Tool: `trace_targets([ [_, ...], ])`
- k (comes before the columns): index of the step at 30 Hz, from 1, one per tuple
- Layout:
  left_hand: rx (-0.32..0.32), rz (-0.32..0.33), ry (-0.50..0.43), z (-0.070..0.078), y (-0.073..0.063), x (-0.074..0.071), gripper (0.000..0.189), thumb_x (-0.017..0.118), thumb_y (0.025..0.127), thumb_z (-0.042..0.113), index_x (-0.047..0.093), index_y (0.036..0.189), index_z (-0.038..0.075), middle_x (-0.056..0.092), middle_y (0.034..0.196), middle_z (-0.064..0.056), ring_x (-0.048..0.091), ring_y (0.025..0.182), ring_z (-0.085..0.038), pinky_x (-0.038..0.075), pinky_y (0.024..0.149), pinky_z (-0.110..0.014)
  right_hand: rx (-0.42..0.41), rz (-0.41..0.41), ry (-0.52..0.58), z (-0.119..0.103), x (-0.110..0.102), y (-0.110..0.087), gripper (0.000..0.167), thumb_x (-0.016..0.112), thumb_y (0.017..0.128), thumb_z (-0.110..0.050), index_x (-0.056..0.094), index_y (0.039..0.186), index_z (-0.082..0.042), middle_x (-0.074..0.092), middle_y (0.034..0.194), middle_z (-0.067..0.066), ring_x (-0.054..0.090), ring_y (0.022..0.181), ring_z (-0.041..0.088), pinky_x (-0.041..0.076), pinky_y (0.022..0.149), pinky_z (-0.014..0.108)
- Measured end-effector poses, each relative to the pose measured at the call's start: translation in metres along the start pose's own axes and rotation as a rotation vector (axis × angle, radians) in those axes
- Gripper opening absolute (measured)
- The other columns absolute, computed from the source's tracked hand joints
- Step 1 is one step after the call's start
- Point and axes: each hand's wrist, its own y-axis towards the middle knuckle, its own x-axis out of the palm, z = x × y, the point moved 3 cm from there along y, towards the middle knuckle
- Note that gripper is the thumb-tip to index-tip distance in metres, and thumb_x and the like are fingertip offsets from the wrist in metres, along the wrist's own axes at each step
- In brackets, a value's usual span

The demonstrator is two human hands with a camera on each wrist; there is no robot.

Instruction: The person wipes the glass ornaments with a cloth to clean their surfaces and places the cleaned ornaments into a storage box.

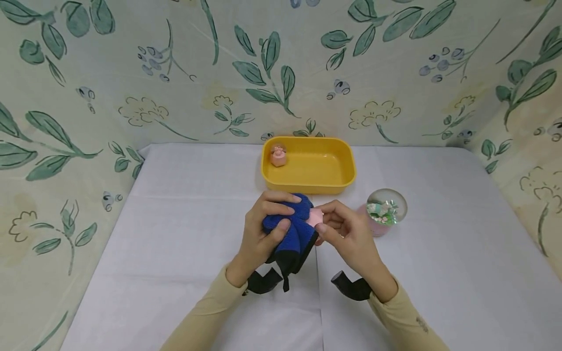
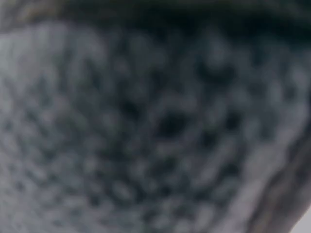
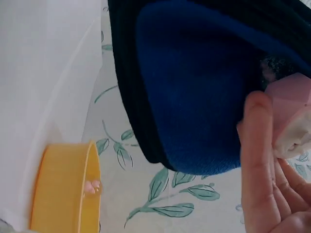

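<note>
"Gripping soft blue cloth (image 1: 291, 240) with black edging, is your left hand (image 1: 260, 233)?"
"Yes, and your right hand (image 1: 353, 236) pinches a smooth, faceted pink block (image 1: 314, 217) at the cloth, near the round-cornered yellow tray (image 1: 316, 163)."

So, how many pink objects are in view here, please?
3: the ornament in the yellow tray, the pink-based snow globe on the table, and the faceted piece in the right hand; the blue cloth may hide more.
</note>
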Motion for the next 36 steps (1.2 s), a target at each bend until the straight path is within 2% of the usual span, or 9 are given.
trace_targets([
  [3,-0.017,0.028,0.002,0.000,0.000,-0.002,0.028,0.049,0.100,0.031,0.052,0.097,0.004,0.057,0.106,-0.019,0.057,0.101,-0.030,0.051,0.086,-0.039,-0.065,-0.008,-0.137,-0.003,0.000,-0.001,0.042,0.061,0.095,-0.027,0.054,0.123,0.004,0.064,0.104,0.015,0.065,0.079,0.017,0.056,0.067,0.027],
  [7,-0.057,0.052,-0.001,0.000,0.001,-0.005,0.031,0.050,0.099,0.034,0.053,0.097,0.003,0.058,0.107,-0.019,0.056,0.102,-0.031,0.049,0.088,-0.039,-0.234,-0.042,-0.332,-0.009,0.002,0.001,0.059,0.062,0.091,-0.041,0.049,0.129,0.002,0.053,0.123,0.018,0.059,0.098,0.021,0.053,0.078,0.024],
  [11,-0.079,0.058,-0.022,-0.001,0.001,-0.005,0.031,0.050,0.099,0.033,0.053,0.097,0.003,0.058,0.107,-0.019,0.056,0.103,-0.031,0.049,0.089,-0.041,-0.402,-0.042,-0.437,-0.013,0.003,0.003,0.050,0.063,0.091,-0.035,0.054,0.119,0.005,0.052,0.117,0.018,0.054,0.100,0.023,0.049,0.081,0.020],
  [16,-0.073,0.035,-0.048,-0.002,0.000,-0.003,0.029,0.050,0.099,0.032,0.052,0.097,0.003,0.057,0.107,-0.020,0.056,0.103,-0.031,0.049,0.089,-0.042,-0.482,0.017,-0.460,-0.012,-0.001,0.003,0.049,0.066,0.089,-0.036,0.060,0.112,0.007,0.060,0.106,0.017,0.060,0.087,0.022,0.050,0.078,0.019],
  [20,-0.047,-0.008,-0.036,-0.002,0.000,-0.002,0.028,0.048,0.100,0.031,0.051,0.099,0.004,0.056,0.108,-0.020,0.056,0.104,-0.031,0.050,0.089,-0.043,-0.424,0.051,-0.407,-0.009,-0.002,0.003,0.052,0.067,0.087,-0.039,0.061,0.109,0.008,0.065,0.095,0.014,0.064,0.072,0.018,0.054,0.069,0.021],
  [25,-0.006,-0.061,-0.011,0.000,0.000,0.002,0.025,0.046,0.101,0.029,0.051,0.100,0.005,0.055,0.108,-0.020,0.056,0.103,-0.033,0.049,0.090,-0.044,-0.080,0.048,-0.088,-0.004,-0.002,0.001,0.029,0.068,0.090,-0.015,0.059,0.102,0.010,0.065,0.081,0.008,0.064,0.056,0.015,0.055,0.054,0.027],
  [28,-0.004,-0.064,0.003,-0.001,-0.001,0.003,0.025,0.046,0.101,0.029,0.051,0.100,0.005,0.055,0.108,-0.020,0.056,0.103,-0.032,0.049,0.090,-0.043,0.088,0.032,0.014,-0.002,-0.002,0.000,0.016,0.061,0.091,-0.001,0.059,0.103,0.009,0.063,0.077,0.008,0.063,0.052,0.018,0.055,0.050,0.032],
  [31,-0.025,-0.029,0.011,-0.003,-0.001,0.001,0.027,0.046,0.101,0.031,0.052,0.100,0.004,0.056,0.108,-0.020,0.056,0.103,-0.031,0.050,0.089,-0.042,0.094,-0.014,-0.082,-0.003,-0.003,0.001,0.024,0.061,0.094,-0.008,0.058,0.114,0.004,0.065,0.089,0.009,0.065,0.061,0.018,0.056,0.056,0.032],
  [36,-0.081,0.041,0.000,-0.005,0.000,-0.005,0.031,0.049,0.099,0.033,0.053,0.098,0.003,0.058,0.108,-0.019,0.055,0.104,-0.030,0.048,0.090,-0.040,-0.124,-0.067,-0.340,-0.011,-0.002,0.002,0.052,0.063,0.092,-0.034,0.050,0.132,-0.003,0.056,0.121,0.012,0.060,0.095,0.019,0.055,0.074,0.027],
])
